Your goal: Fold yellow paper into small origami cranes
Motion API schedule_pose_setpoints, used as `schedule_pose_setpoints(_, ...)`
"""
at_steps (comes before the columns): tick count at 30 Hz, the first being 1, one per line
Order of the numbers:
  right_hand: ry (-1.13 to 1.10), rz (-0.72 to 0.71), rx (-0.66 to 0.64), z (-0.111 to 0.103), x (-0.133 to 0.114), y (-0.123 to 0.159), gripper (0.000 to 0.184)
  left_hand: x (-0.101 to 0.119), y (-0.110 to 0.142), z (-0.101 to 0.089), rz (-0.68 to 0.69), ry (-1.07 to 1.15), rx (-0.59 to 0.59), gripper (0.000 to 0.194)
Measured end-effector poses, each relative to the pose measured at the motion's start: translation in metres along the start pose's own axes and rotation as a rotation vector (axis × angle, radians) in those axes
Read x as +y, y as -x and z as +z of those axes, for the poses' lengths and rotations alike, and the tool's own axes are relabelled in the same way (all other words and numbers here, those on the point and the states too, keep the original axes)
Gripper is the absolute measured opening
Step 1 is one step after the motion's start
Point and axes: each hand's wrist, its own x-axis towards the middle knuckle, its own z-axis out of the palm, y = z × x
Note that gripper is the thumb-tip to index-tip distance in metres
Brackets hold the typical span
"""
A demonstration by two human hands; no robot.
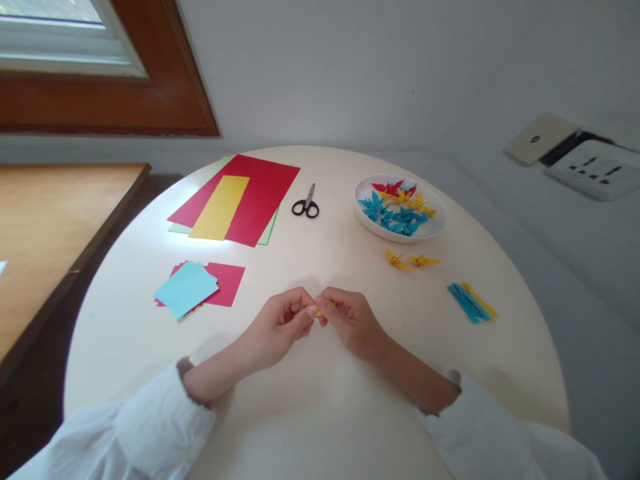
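Observation:
Both of my hands meet over the near middle of the round table, pinching one small piece of folded yellow paper [319, 313]. My left hand [280, 327] grips its left side between thumb and fingers. On the other side, my right hand [353, 323] pinches it with the thumb on top. Most of the paper is hidden by the fingers, so its folded shape does not show. Two yellow paper cranes [399, 260] lie on the table to the right, beyond my right hand.
A white dish [440, 230] holds blue, yellow and red paper cranes. Scissors [307, 203] lie at the middle back, beside red sheets [270, 193] and a yellow strip [220, 207]. Light-blue squares [186, 289] sit at left, folded blue strips [469, 303] at right. White table [320, 413] beneath.

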Motion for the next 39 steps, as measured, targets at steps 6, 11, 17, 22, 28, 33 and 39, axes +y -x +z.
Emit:
schedule_pose_setpoints(6, -0.031, 0.012, -0.027, -0.0011, 0.0009, 0.0001, 0.036, 0.0002, 0.0023, -0.0014, -0.007, 0.008, -0.01, 0.029)
schedule_pose_setpoints(11, -0.05, 0.013, -0.027, -0.0025, 0.001, 0.0002, 0.041, 0.0035, 0.0025, -0.0015, -0.01, -0.01, 0.002, 0.032)
schedule_pose_setpoints(17, -0.046, 0.021, -0.013, -0.0033, 0.0022, -0.0006, 0.047, 0.0043, 0.0013, -0.0013, 0.005, 0.023, 0.009, 0.033)
schedule_pose_setpoints(22, -0.052, -0.001, -0.001, -0.0024, 0.0031, -0.0005, 0.047, 0.0041, 0.0026, -0.0008, 0.011, 0.025, 0.026, 0.032)
schedule_pose_setpoints(28, -0.101, -0.008, 0.095, -0.0035, 0.0043, -0.0018, 0.048, 0.006, 0.0042, -0.0013, 0.04, -0.016, 0.069, 0.03)
schedule_pose_setpoints(33, -0.07, -0.041, 0.104, -0.0027, 0.0036, -0.0008, 0.05, 0.0074, 0.005, -0.0006, 0.038, -0.061, 0.081, 0.03)
schedule_pose_setpoints(39, -0.016, -0.01, -0.012, -0.0007, -0.0002, -0.0018, 0.043, 0.0036, 0.0041, 0.0004, 0.043, -0.132, 0.087, 0.029)
